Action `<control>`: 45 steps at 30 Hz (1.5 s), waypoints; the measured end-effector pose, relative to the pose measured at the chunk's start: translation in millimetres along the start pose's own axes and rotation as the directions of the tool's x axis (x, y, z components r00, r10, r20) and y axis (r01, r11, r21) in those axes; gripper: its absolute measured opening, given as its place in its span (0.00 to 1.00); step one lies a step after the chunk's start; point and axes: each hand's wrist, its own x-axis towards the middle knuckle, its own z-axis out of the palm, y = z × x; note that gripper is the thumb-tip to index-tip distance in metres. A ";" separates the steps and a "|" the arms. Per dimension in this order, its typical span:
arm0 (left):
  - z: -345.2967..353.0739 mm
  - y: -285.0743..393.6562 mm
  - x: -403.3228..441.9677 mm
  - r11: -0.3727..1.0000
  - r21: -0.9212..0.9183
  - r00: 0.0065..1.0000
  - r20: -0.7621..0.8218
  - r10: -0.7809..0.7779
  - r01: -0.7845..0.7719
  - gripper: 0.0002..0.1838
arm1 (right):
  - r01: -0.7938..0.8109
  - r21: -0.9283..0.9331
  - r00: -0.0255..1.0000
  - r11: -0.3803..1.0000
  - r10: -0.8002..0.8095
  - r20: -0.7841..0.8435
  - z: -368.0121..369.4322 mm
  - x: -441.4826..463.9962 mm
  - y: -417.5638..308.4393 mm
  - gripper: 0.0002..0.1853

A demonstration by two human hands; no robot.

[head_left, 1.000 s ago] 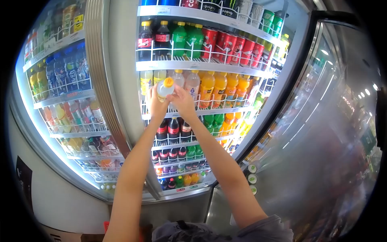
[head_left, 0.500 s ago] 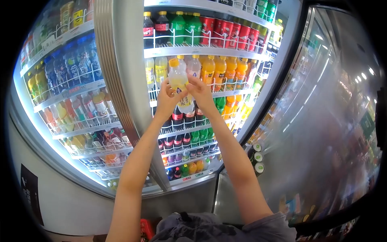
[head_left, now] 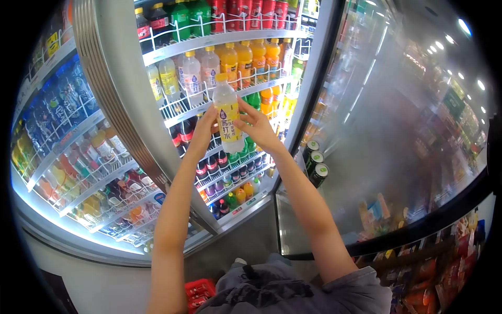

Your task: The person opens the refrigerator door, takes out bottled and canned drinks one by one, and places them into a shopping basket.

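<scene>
A clear soda water bottle (head_left: 228,118) with a yellow cap and a yellow label stands nearly upright between my hands, in front of the open fridge. My left hand (head_left: 203,134) is closed on the bottle's left side. From the right, my right hand (head_left: 261,131) grips it too, fingertips at the label's edge. Behind the bottle, a shelf holds similar yellow-capped bottles (head_left: 190,73) and orange juice bottles (head_left: 244,58). Cola bottles and green bottles show lower down, partly hidden by my hands.
The fridge's glass door (head_left: 376,141) stands open at the right. Several dark cans (head_left: 317,170) appear beside its edge. A closed fridge section (head_left: 78,136) full of drinks is at the left. A red basket (head_left: 198,291) is low by my body.
The bottle and my hands are lower in view, and the bottle's label now faces me more fully. My view has turned right and down, showing more of the open door and the red basket.
</scene>
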 end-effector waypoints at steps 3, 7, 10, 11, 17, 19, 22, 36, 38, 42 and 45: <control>11.0 -8.1 -10.9 1.000 -0.009 0.998 0.054 0.013 -0.012 0.30 | -0.039 -0.033 0.998 0.999 0.038 -0.042 -1.9 -19.1 -3.0 0.39; 27.0 -14.4 -34.2 0.999 -0.032 0.998 0.067 -0.006 0.008 0.31 | -0.084 -0.045 0.996 0.995 0.083 -0.027 -8.4 -43.6 -3.5 0.39; 32.8 -13.7 -57.0 0.999 -0.044 0.998 0.066 -0.009 0.012 0.32 | -0.078 -0.004 0.997 0.997 0.078 -0.010 -7.2 -62.7 -5.6 0.38; 37.0 -12.2 -67.2 0.999 -0.037 0.999 0.043 -0.001 0.003 0.32 | -0.077 -0.004 0.997 0.997 0.077 0.013 -4.9 -66.7 -6.9 0.38; 38.1 24.9 -149.5 1.000 -0.002 0.990 -0.137 0.023 -0.024 0.33 | -0.041 0.147 0.987 0.988 0.017 0.159 37.0 -93.1 -19.6 0.39; 37.7 40.0 -182.5 0.995 0.034 0.985 -0.147 0.093 -0.089 0.32 | -0.094 0.233 0.971 0.968 0.037 0.238 54.6 -108.7 -33.1 0.38; 41.1 50.3 -235.2 0.994 0.074 0.953 -0.287 0.098 -0.080 0.30 | -0.099 0.303 0.958 0.948 0.009 0.285 83.6 -135.8 -49.1 0.37; 58.0 23.2 -417.1 0.985 0.108 0.880 -0.470 -0.071 0.137 0.50 | -0.396 0.412 0.855 0.821 0.166 0.491 162.6 -244.9 -2.9 0.35; 55.5 17.3 -433.8 0.983 0.117 0.870 -0.489 -0.064 0.138 0.51 | -0.400 0.424 0.836 0.812 0.134 0.532 177.7 -253.1 7.2 0.35; 51.4 24.3 -464.5 0.982 0.082 0.803 -0.589 -0.092 0.173 0.51 | -0.522 0.335 0.733 0.784 0.213 0.646 208.3 -262.3 10.5 0.37; 32.8 8.9 -491.8 0.989 0.046 0.729 -0.681 -0.071 0.139 0.50 | -0.526 0.276 0.697 0.804 0.222 0.682 243.0 -267.3 19.6 0.37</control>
